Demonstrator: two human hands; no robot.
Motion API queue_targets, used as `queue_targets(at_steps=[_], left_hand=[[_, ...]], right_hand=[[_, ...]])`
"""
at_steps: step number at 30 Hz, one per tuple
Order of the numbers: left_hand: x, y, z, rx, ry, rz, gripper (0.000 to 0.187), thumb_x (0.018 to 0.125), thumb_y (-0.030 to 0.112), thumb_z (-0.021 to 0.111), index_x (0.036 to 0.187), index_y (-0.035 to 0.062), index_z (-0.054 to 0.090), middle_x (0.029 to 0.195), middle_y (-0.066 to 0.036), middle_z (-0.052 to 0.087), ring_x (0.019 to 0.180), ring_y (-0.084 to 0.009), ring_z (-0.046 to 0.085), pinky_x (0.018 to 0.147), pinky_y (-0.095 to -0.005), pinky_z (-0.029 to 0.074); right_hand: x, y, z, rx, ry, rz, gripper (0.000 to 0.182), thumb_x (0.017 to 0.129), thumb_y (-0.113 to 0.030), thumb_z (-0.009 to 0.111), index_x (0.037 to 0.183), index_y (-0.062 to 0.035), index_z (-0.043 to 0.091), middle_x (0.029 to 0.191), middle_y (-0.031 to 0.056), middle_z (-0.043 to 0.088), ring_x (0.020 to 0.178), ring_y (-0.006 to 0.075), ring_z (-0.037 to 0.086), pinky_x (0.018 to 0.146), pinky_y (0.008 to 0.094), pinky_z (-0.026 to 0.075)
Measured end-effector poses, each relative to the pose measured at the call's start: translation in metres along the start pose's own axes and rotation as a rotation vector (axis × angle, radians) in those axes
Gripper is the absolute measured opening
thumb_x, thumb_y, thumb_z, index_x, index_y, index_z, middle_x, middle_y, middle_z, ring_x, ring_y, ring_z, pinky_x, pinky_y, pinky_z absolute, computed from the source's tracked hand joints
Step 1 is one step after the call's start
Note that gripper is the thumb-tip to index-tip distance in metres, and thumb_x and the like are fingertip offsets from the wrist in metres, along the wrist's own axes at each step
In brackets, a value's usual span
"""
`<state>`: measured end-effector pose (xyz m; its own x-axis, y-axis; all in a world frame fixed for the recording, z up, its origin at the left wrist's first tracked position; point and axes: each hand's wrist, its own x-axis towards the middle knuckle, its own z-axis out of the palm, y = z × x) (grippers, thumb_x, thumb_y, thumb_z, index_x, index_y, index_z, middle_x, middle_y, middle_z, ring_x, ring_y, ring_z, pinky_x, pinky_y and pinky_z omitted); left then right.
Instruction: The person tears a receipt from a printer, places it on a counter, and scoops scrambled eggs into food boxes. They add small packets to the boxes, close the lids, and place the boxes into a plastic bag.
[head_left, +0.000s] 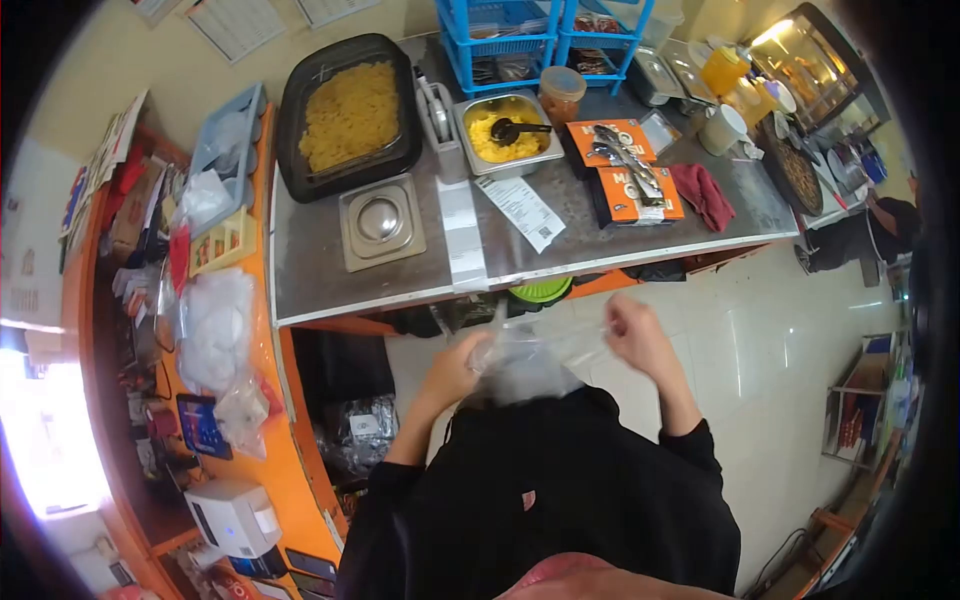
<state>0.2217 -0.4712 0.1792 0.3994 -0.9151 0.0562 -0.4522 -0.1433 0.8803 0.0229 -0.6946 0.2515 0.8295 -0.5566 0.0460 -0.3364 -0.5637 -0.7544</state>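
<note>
In front of my chest, a see-through plastic bag [530,365] is stretched between my two hands. My left hand [452,372] is closed on its left side. My right hand [642,340] is raised, its fingers pinched together at the bag's right upper edge. Whitish, blurred content shows low in the bag, too indistinct to name. Just beyond the hands runs the counter's front edge, with a printed receipt [522,212] lying on the counter [320,285].
On the counter are a black tray of yellow food [350,118], a steel pan with a black spoon [507,142], a steel lid [383,222], orange boxes [640,195] with tongs on top, and a red cloth [704,196]. Blue racks [500,45] stand behind. Another person [865,240] is at far right.
</note>
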Motion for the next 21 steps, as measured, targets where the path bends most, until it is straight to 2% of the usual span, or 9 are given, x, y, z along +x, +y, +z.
queue_targets(at_steps=[1,4,7,10,11,14,17,19,21], left_hand=[[-0.011,-0.005,-0.015,0.009,-0.063,-0.055,0.038,0.075,0.006,0.056,0.113,0.0104,0.054,0.069,-0.014,0.055,0.059,-0.0290,0.054,0.059,-0.0327,0.044],[-0.025,-0.003,-0.036,-0.073,-0.129,-0.171,0.032,0.076,0.007,0.056,0.108,0.0090,0.053,0.069,-0.011,0.053,0.058,-0.0201,0.051,0.057,-0.0298,0.042],[-0.031,-0.014,-0.039,-0.250,-0.072,-0.250,0.025,0.078,0.009,0.057,0.102,0.0057,0.052,0.072,-0.008,0.049,0.064,-0.0128,0.047,0.059,-0.0277,0.040],[-0.033,-0.041,-0.026,-0.286,-0.039,-0.271,0.023,0.079,0.013,0.059,0.098,0.0023,0.051,0.078,-0.008,0.048,0.069,-0.0141,0.047,0.063,-0.0282,0.041],[-0.029,-0.045,-0.022,-0.275,-0.028,-0.268,0.023,0.080,0.014,0.059,0.097,0.0013,0.050,0.080,-0.009,0.048,0.069,-0.0158,0.048,0.064,-0.0287,0.041],[-0.007,-0.027,-0.006,0.069,-0.050,0.008,0.026,0.079,0.020,0.065,0.093,-0.0001,0.053,0.085,-0.011,0.050,0.075,-0.0247,0.051,0.070,-0.0340,0.043],[0.026,0.033,0.004,0.272,-0.030,0.318,0.028,0.078,0.023,0.069,0.090,-0.0001,0.059,0.095,-0.014,0.052,0.087,-0.0323,0.052,0.079,-0.0382,0.043],[0.041,0.049,0.018,0.136,-0.044,0.434,0.028,0.076,0.022,0.071,0.090,0.0000,0.062,0.098,-0.015,0.053,0.095,-0.0333,0.051,0.083,-0.0387,0.043],[0.057,0.061,0.028,0.038,-0.095,0.520,0.028,0.078,0.019,0.070,0.096,-0.0017,0.062,0.106,-0.016,0.053,0.101,-0.0304,0.052,0.089,-0.0356,0.042]], right_hand=[[0.001,0.025,0.003,-0.125,0.122,0.015,0.021,0.063,0.004,0.061,0.076,-0.0020,0.046,0.063,0.0142,0.050,0.058,0.0322,0.052,0.054,0.0398,0.041],[-0.002,0.075,0.013,-0.300,0.222,0.089,0.019,0.063,0.002,0.060,0.077,-0.0013,0.049,0.068,0.0198,0.054,0.066,0.0390,0.055,0.057,0.0439,0.043],[-0.008,0.081,0.018,-0.317,0.098,0.280,0.022,0.063,-0.003,0.067,0.078,-0.0009,0.051,0.068,0.0176,0.057,0.065,0.0350,0.058,0.058,0.0402,0.046],[-0.017,0.094,0.005,-0.190,-0.455,0.537,0.029,0.062,-0.008,0.074,0.082,-0.0005,0.055,0.072,0.0138,0.061,0.069,0.0271,0.061,0.061,0.0351,0.048],[-0.016,0.090,-0.002,-0.063,-0.537,0.542,0.032,0.062,-0.010,0.077,0.087,-0.0012,0.058,0.077,0.0078,0.063,0.074,0.0176,0.062,0.065,0.0300,0.048],[-0.004,0.065,-0.015,0.528,-0.486,0.245,0.028,0.067,-0.008,0.076,0.088,-0.0018,0.059,0.080,0.0047,0.062,0.074,0.0119,0.060,0.064,0.0263,0.047],[0.035,0.047,-0.040,0.605,-0.389,0.115,0.020,0.076,-0.010,0.072,0.090,-0.0024,0.060,0.081,0.0020,0.061,0.071,0.0090,0.057,0.064,0.0232,0.045],[0.069,0.055,-0.054,0.566,-0.159,0.200,0.019,0.083,-0.017,0.067,0.091,-0.0017,0.059,0.080,0.0010,0.061,0.072,0.0080,0.056,0.064,0.0240,0.046],[0.111,0.098,-0.052,0.375,0.150,0.155,0.024,0.086,-0.024,0.062,0.092,-0.0008,0.059,0.078,0.0033,0.063,0.069,0.0138,0.059,0.062,0.0274,0.047]])
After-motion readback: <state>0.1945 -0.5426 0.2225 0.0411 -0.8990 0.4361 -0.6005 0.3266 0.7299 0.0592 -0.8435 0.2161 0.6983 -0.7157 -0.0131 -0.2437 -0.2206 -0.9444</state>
